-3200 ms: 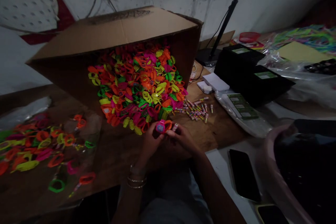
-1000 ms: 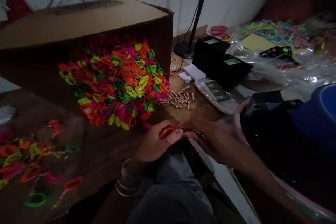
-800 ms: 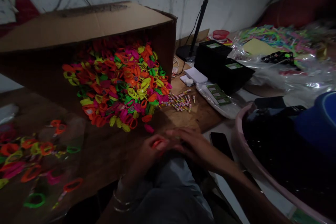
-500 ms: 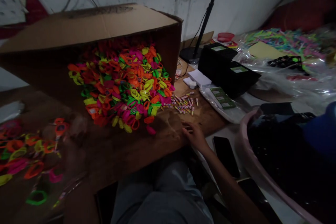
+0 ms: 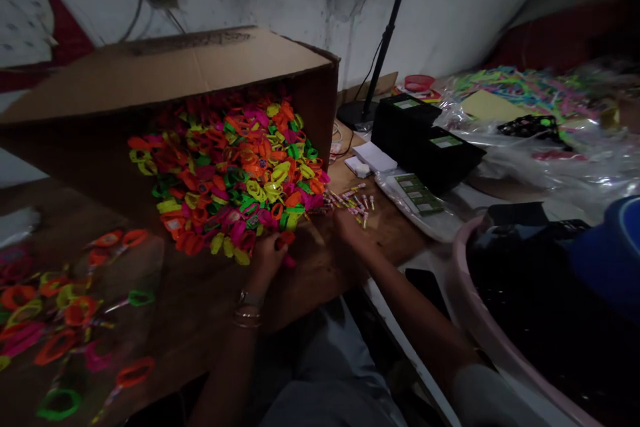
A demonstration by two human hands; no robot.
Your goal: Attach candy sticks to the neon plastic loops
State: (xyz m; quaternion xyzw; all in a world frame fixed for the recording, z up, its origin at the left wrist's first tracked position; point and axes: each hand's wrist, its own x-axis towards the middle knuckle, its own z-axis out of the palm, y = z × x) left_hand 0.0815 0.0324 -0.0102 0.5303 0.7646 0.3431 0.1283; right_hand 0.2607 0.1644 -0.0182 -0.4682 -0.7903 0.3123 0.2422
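The left hand [image 5: 267, 255] reaches to the near edge of the heap of bright plastic rings [image 5: 235, 170] spilling from the tipped cardboard box [image 5: 165, 73], its fingers curled around an orange ring [image 5: 286, 238] at the heap's foot (whether the grip is fully clamped is too blurred to tell). Picking from that loose fringe, rather than digging upward, should keep the pile from sliding.

Just to the right, the right hand [image 5: 350, 227] lies on the tabletop [image 5: 320, 273] with its fingertips touching the scatter of small printed tubes [image 5: 350, 200]; its grip cannot be made out. Pinching one tube alone would be cleanest.

One box, one heap with rings beyond counting, roughly a dozen tubes, and two black cases [image 5: 425, 140] farther right.
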